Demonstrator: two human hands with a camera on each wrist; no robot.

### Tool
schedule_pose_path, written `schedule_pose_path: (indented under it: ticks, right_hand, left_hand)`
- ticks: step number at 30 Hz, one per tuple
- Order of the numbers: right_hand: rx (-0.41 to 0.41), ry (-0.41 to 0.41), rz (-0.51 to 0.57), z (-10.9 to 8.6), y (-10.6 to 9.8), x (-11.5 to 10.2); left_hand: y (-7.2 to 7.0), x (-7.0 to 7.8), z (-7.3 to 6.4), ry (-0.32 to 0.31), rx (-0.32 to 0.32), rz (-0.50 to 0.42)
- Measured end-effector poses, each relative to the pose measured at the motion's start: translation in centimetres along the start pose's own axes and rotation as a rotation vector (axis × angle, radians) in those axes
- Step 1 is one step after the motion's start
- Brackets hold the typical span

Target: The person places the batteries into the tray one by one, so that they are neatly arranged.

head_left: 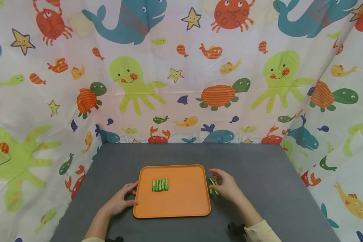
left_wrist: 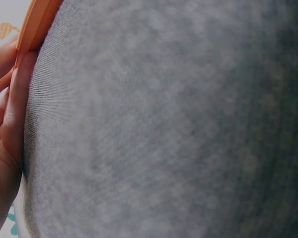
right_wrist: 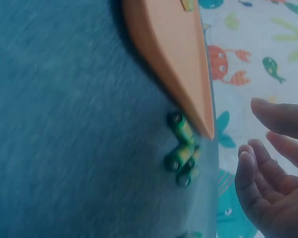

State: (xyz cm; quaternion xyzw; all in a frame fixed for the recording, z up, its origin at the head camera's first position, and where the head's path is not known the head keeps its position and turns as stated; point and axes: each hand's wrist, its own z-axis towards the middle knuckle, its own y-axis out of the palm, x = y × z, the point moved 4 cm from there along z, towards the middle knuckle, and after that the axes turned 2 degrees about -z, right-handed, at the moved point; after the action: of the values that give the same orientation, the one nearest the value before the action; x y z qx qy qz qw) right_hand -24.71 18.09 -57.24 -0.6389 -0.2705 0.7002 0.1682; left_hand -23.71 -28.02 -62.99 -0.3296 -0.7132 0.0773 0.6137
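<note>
- Loose batteries (right_wrist: 177,156) are lying on the desk (head_left: 260,174) beside the tray (head_left: 187,201), right edge.
- I'm judging them stiff, slippery, pinchable mid-barrel.
- Right hand (head_left: 227,188) is hovering, fingers apart.
- Left hand (head_left: 118,201), thumb apart, is touching tray's left edge.

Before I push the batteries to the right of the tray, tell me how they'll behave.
The batteries will probably roll, being cylinders lying on their sides, though close neighbours may block them. They look straight-sided and rigid, so likely won't flex. The tray has a raised rim, likely to stop strays.
</note>
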Motion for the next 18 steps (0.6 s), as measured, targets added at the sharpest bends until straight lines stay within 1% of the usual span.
schedule_pose_path:
  ticks: [6,8,13,18]
  right_hand:
    - [0.007,0.004,-0.019,-0.5,-1.6,1.5]
    - [0.018,0.005,-0.047,-0.6,-2.2,2.0]
    - [0.050,0.036,-0.130,-0.9,-3.6,3.5]
    - [0.045,0.086,-0.201,-1.0,-3.9,5.0]
  left_hand:
    - [-0.2,0.7,-0.3,0.024,-0.009,-0.015]
    - [-0.2,0.8,-0.3,0.034,-0.012,-0.014]
    - [-0.2,0.8,-0.3,0.032,-0.010,-0.008]
    - [-0.2,0.6,-0.4,0.031,-0.006,0.001]
